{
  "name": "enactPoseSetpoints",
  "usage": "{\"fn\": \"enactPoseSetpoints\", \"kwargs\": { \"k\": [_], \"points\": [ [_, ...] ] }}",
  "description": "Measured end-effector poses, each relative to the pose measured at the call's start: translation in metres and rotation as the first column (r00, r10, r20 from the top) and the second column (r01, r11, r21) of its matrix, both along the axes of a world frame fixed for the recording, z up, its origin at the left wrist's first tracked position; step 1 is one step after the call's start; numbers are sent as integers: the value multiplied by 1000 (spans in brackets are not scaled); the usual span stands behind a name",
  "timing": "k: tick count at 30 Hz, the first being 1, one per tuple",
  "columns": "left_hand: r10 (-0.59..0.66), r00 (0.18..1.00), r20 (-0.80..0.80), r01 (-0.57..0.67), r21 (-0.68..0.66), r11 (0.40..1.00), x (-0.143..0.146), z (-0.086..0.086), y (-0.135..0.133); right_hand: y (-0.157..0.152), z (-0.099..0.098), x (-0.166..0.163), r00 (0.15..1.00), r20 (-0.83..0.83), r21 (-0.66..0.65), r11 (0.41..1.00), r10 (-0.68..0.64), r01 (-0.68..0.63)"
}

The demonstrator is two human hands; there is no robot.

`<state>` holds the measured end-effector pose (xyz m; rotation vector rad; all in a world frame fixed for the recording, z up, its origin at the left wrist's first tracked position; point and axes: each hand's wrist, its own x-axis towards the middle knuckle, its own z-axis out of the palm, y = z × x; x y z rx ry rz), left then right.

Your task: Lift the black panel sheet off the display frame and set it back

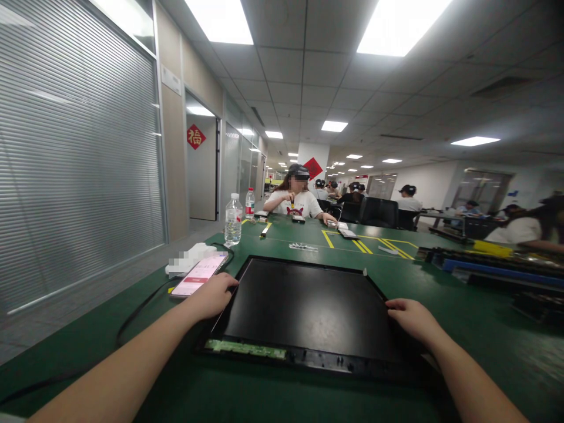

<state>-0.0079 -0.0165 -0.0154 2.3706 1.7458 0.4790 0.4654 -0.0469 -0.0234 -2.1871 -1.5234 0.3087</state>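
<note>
A black flat display panel (308, 308) lies in front of me in a dark frame (365, 367). A green circuit board strip (247, 348) runs along the near left edge of the frame. My left hand (215, 295) is closed on the panel's left edge, its fingertips at the border. On the opposite side, my right hand (412, 317) pinches the right edge between thumb and fingers. Whether the panel is lifted slightly out of the frame, I cannot tell. Just beyond my left hand rests a phone (200, 275) with a lit pinkish screen.
The table (308, 399) is green with yellow tape markings (361, 244). A water bottle (233, 220) stands behind the phone, and a black cable (141, 308) trails down the left side. Long dark frame parts (493, 261) are stacked at right. Across the table sits a person (297, 197).
</note>
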Motion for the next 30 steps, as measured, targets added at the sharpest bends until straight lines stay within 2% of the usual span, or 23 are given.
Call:
{"fn": "enactPoseSetpoints", "kwargs": {
  "k": [6, 12, 21, 30],
  "points": [
    [-15, 1000, -4, 15, 45, 999, 1, -5, 4, -3, 1, -3, 1000, -26, -4, 1000, 17, -17],
    [41, 999, -11, -41, 40, 998, 1, -11, 11, -3, 1, -5, 998, -70, -2, 1000, -4, 4],
    [106, 994, 24, -107, 21, 994, 4, -9, 9, 0, -3, 0, 997, -80, 20, 1000, -9, 11],
    [64, 996, 70, -66, 27, 997, 1, -7, 7, -3, 0, -3, 997, -71, 27, 999, -17, 19]
  ]
}}
